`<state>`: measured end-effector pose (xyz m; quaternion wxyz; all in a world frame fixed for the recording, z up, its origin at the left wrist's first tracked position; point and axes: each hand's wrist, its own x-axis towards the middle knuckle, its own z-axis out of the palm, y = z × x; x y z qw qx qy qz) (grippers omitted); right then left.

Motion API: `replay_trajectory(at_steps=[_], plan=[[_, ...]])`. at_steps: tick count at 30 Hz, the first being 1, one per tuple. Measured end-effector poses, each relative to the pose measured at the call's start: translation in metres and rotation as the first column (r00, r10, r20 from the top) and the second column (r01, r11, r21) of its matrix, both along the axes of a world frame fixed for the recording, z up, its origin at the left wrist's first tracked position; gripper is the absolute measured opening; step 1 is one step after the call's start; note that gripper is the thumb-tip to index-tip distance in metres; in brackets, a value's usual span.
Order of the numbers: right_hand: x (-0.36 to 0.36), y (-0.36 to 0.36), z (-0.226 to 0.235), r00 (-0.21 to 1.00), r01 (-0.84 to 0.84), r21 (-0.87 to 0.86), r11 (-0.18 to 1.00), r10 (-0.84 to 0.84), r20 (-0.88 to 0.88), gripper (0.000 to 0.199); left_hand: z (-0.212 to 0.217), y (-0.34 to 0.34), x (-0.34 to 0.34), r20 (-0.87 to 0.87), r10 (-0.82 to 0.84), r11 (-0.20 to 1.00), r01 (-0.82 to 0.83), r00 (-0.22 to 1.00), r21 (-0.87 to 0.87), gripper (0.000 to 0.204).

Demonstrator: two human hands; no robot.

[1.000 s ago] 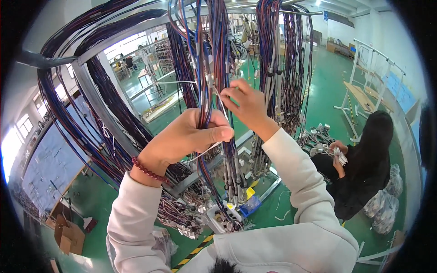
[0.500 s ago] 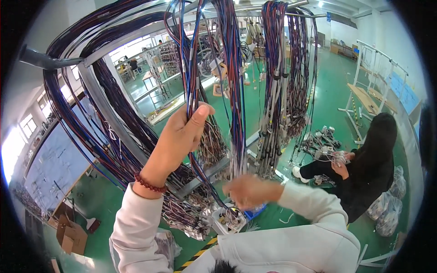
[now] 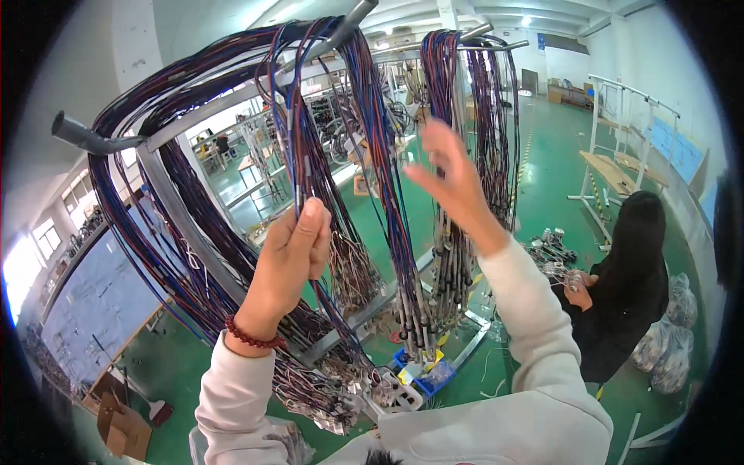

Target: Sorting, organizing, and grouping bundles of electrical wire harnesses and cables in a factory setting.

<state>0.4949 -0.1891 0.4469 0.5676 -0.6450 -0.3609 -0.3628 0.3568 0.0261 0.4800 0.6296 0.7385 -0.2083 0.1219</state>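
My left hand [image 3: 291,252] is closed round a hanging bundle of dark, blue and red wires [image 3: 298,151], thumb up. Its lower wires come out under the fist and slant down to the right. My right hand [image 3: 453,174] is raised with fingers apart and slightly blurred, holding nothing. It is in front of a wire harness bundle [image 3: 440,74] with dark connector ends. Between the two hands hangs another red and blue wire bundle [image 3: 380,147]. The bundles are draped over a grey metal rack [image 3: 174,194] with projecting pegs.
Below the rack stand a blue bin [image 3: 434,380] and heaped white connectors [image 3: 333,411]. On the right a person in black [image 3: 628,287] handles wires beside clear plastic bags [image 3: 670,349]. A cardboard box [image 3: 124,418] and a broom [image 3: 159,411] are at lower left.
My right hand has risen from low by the middle bundle to the right-hand bundle, its fingers spreading. My left hand keeps its grip, slightly lower in view. The view has shifted a little.
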Motion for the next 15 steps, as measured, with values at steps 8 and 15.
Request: replay_trajectory(at_steps=[8, 15], plan=[[0.098, 0.066, 0.107, 0.952, 0.257, 0.154, 0.954, -0.277, 0.132, 0.037, 0.033, 0.017, -0.027, 0.131, 0.109, 0.994, -0.108, 0.985, -0.012, 0.04], [0.138, 0.093, 0.222, 0.925, 0.379, -0.281, 0.882, -0.363, 0.111, 0.035, 0.104, 0.04, -0.028, 0.226, 0.184, 0.961, -0.126, 0.957, -0.247, 0.036]])
